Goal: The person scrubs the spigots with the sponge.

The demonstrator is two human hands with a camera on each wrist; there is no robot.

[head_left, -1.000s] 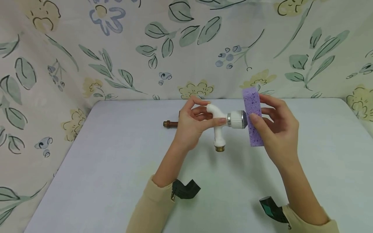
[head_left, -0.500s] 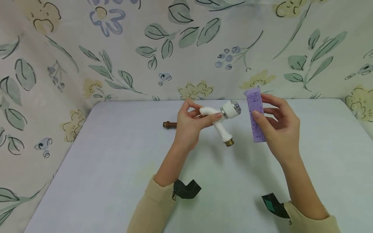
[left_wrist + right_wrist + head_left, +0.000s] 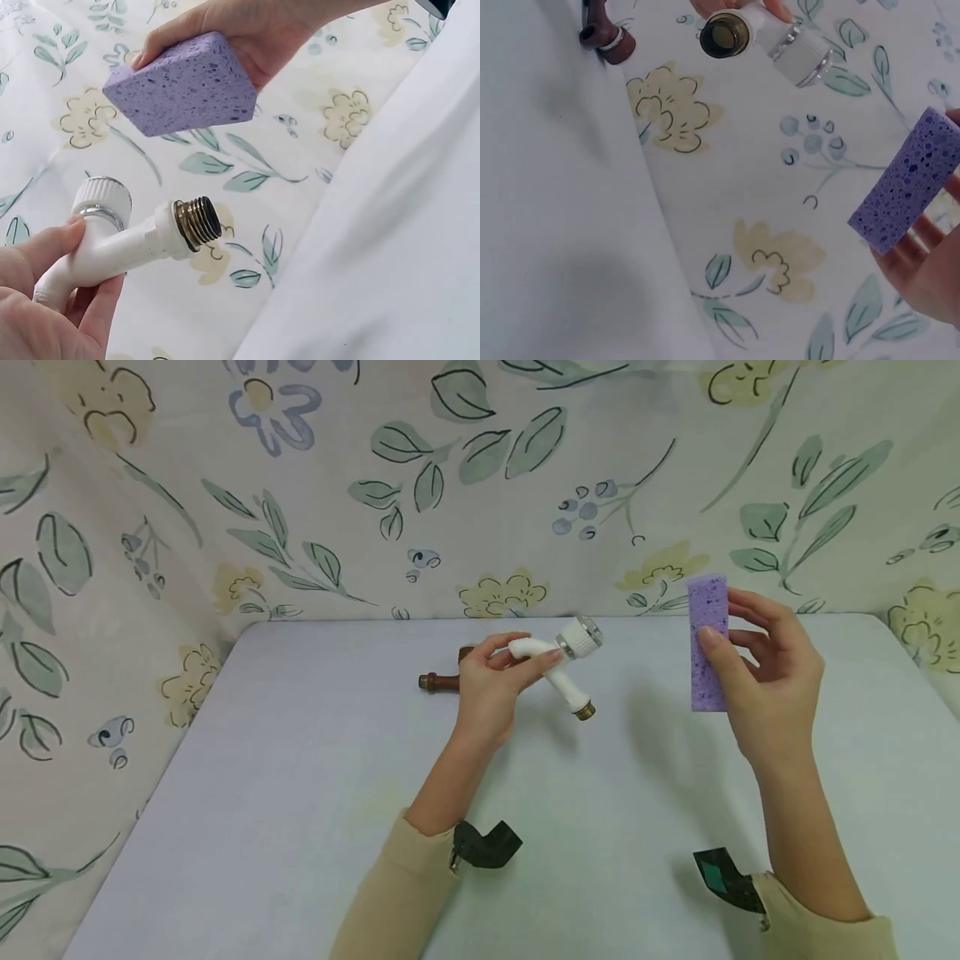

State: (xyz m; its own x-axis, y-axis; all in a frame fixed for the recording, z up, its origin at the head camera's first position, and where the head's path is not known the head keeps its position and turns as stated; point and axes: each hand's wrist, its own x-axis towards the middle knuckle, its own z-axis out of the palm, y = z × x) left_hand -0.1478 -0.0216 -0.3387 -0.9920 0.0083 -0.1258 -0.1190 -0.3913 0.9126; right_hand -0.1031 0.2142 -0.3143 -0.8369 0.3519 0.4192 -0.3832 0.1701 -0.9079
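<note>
A white tap with a ribbed knob and a brass threaded end is held above the table by my left hand, thumb on its body. In the left wrist view the tap shows its threads pointing right. My right hand grips a purple sponge upright, well to the right of the tap and apart from it. The right wrist view shows the sponge between the thumb side and the fingers.
A brown tap lies on the white table behind my left hand, partly hidden by it. A floral cloth hangs behind the table's far edge.
The sponge was against the tap's knob; my right hand has drawn it away to the right. My left hand has tilted the tap, knob up and threaded end swung right, and lowered it slightly.
</note>
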